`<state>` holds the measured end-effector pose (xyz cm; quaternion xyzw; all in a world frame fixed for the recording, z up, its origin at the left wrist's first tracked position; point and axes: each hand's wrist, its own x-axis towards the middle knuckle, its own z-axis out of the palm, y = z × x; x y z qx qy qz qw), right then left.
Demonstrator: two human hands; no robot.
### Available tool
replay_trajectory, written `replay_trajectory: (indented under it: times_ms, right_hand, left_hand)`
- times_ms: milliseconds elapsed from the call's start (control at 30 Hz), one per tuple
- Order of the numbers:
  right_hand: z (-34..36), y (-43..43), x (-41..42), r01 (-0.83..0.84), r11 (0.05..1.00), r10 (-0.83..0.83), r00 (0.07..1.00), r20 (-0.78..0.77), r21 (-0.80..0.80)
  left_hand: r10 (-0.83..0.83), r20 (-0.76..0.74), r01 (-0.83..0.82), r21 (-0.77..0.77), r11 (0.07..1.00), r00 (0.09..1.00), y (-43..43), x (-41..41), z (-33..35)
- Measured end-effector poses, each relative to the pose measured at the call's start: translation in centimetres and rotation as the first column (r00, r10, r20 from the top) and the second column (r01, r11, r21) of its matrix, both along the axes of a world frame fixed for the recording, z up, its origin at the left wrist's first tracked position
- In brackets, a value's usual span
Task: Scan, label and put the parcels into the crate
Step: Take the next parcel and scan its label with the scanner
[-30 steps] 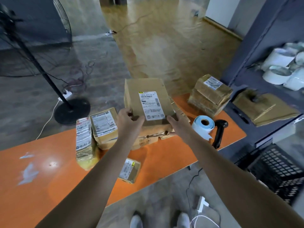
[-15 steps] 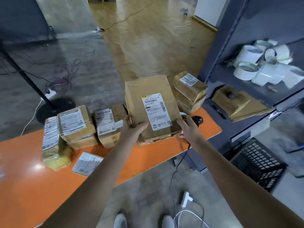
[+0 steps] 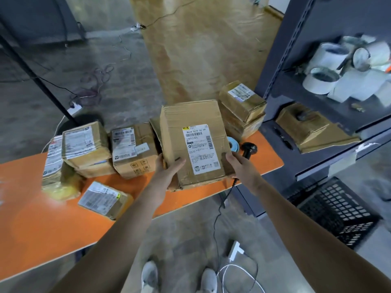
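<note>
A pair of pale shoes stands on the concrete floor beside a white cable, and to the right on the floor sits the black lattice crate, with no parcel visible in it. Two bare forearms reach forward over the near edge of the orange bench, where a small flat parcel lies label up. The left grip holds the lower left corner of a large cardboard parcel, thumb on its top face and fingers underneath; the right grip holds the lower right corner, thumb just beside the white shipping label. This parcel is tilted, label toward the camera, above the bench's near edge and well apart from the crate; whether it touches the bench I cannot tell. Just behind the right grip stand a black barcode scanner and a blue-cored label roll. Further back, labelled boxes sit in a row, with a two-box stack at the far right end. Beyond, dark metal shelving carries white tape rolls.
</note>
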<state>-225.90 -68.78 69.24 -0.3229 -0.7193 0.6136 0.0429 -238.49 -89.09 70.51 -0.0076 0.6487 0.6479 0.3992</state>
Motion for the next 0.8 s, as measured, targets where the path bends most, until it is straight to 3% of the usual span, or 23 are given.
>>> replay_trajectory:
  times_ms: [133, 233, 367, 567, 800]
  right_hand:
    - [-1.2, 2.3, -0.8, 0.183, 0.979, -0.187, 0.981, 0.047, 0.091]
    - [-2.3, 4.3, -1.3, 0.125, 0.929, -0.207, 0.956, 0.210, 0.349]
    - [-4.7, 6.2, -1.6, 0.148, 0.887, -0.306, 0.898, 0.316, 0.437]
    - [-7.9, 7.4, -2.0, 0.293, 0.880, -0.425, 0.838, 0.342, 0.374]
    - [-9.1, 8.1, -3.4, 0.474, 0.873, -0.481, 0.797, 0.365, 0.116]
  left_hand:
    - [0.053, -0.056, -0.051, 0.039, 0.998, 0.997, 0.7, -0.5, -0.3]
    - [0.076, -0.082, -0.073, 0.045, 0.996, 0.994, 1.2, -0.6, -1.1]
    - [0.084, -0.084, -0.080, 0.053, 0.995, 0.993, 1.7, -0.5, -2.4]
    - [0.069, -0.115, -0.064, 0.044, 0.997, 0.991, 2.5, -0.4, -3.1]
    - [0.022, -0.140, -0.016, 0.040, 0.999, 0.990, 2.3, -1.0, -3.5]
